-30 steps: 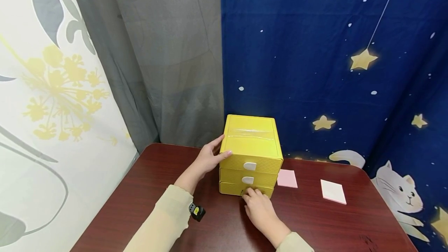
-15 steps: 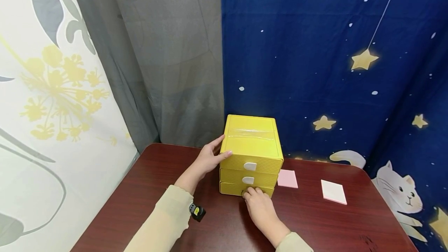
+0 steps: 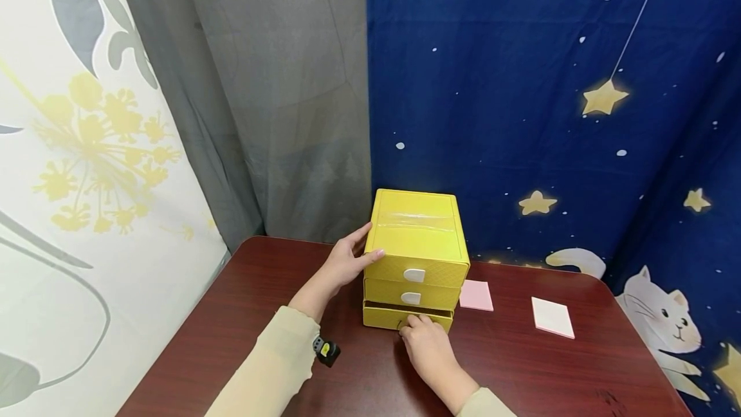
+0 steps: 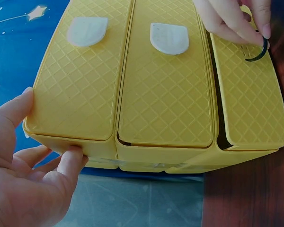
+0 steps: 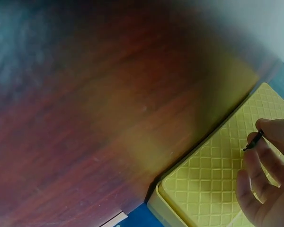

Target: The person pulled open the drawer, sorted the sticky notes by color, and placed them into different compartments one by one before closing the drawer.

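A yellow drawer box (image 3: 413, 224) with three stacked drawers stands on the table. My left hand (image 3: 341, 264) rests against its left side, fingers extended along the wall and thumb at the upper front corner. At the bottom drawer (image 3: 379, 317), my right hand (image 3: 429, 351) pinches a dark curved pull loop (image 4: 260, 53) on the front between thumb and fingertips. This drawer stands slightly out, with a dark gap along its top edge. The middle drawer (image 4: 165, 99) and top drawer (image 4: 80, 80) are closed and bear pale rounded tabs.
A pink note pad (image 3: 476, 295) lies right of the box on the dark red table (image 3: 231, 340), and a white note pad (image 3: 552, 317) lies farther right. Behind hang a grey curtain (image 3: 289, 114) and a blue star-patterned curtain (image 3: 463, 95).
The bottom drawer has come a little out toward me, with my right hand moving with it. My left hand has stayed against the box.
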